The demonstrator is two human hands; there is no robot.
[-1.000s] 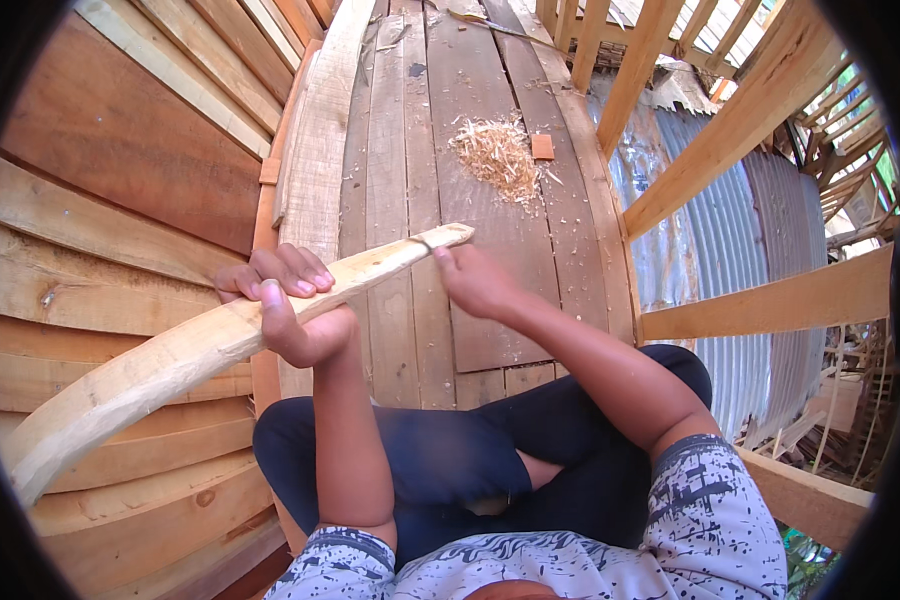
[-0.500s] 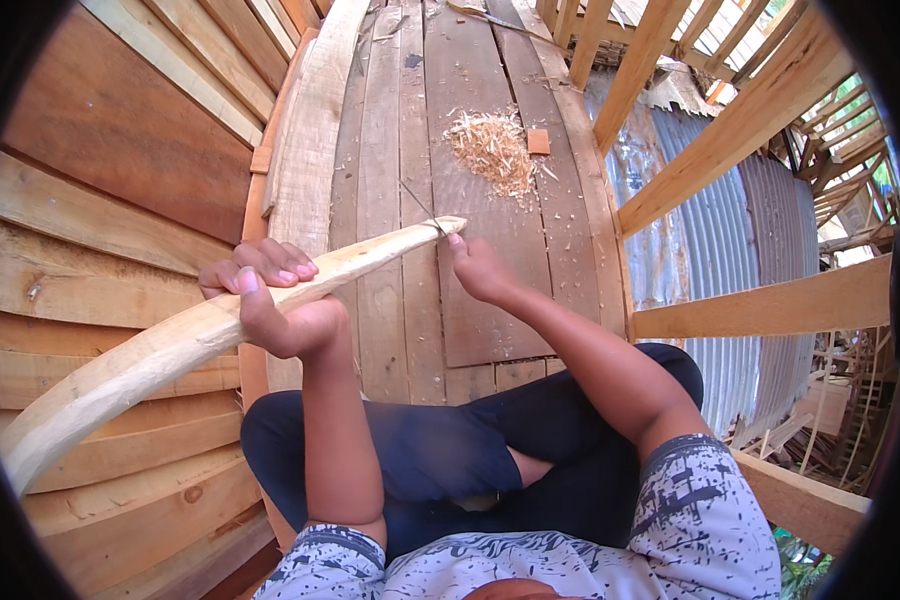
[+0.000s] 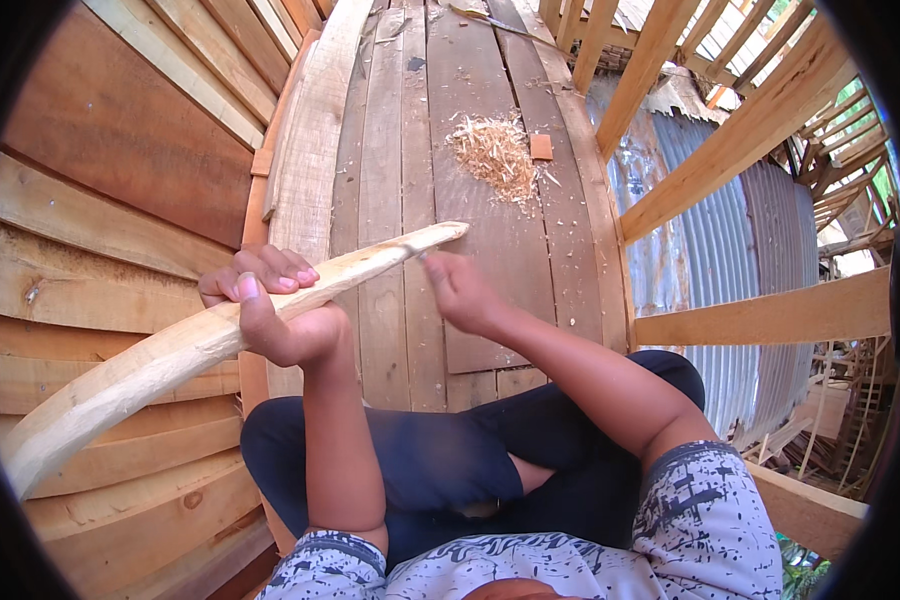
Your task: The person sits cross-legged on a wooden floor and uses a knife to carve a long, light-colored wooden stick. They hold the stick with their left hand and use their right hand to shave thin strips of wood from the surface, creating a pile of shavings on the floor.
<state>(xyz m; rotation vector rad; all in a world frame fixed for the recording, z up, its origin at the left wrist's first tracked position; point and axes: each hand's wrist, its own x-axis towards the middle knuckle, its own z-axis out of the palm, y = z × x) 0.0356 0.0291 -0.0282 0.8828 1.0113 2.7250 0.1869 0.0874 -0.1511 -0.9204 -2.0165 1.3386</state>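
A long, pale, curved length of wood (image 3: 160, 365) slants across from the lower left, narrowing to a blunt point over the floorboards. My left hand (image 3: 292, 333) is closed around it part way along, thumb on the near side and fingers over the far side. Close to the tapered end, my right hand (image 3: 460, 292) is a fist on the handle of a thin knife (image 3: 417, 253). The blade is smeared by motion and meets the wood a little short of the tip. My fingers hide the knife's handle.
A heap of wood shavings (image 3: 492, 155) lies on the plank floor (image 3: 395, 340) ahead, beside a small orange-brown block (image 3: 540, 147). A board wall (image 3: 100, 285) rises at left. Railing beams (image 3: 760, 305) and corrugated metal sheets (image 3: 715, 240) are at right. A thin curved strip (image 3: 495, 20) lies far off.
My right hand has drawn the knife from near the wood's tip back toward me and leftward along it. My left hand keeps its grip, and the wood has barely moved.
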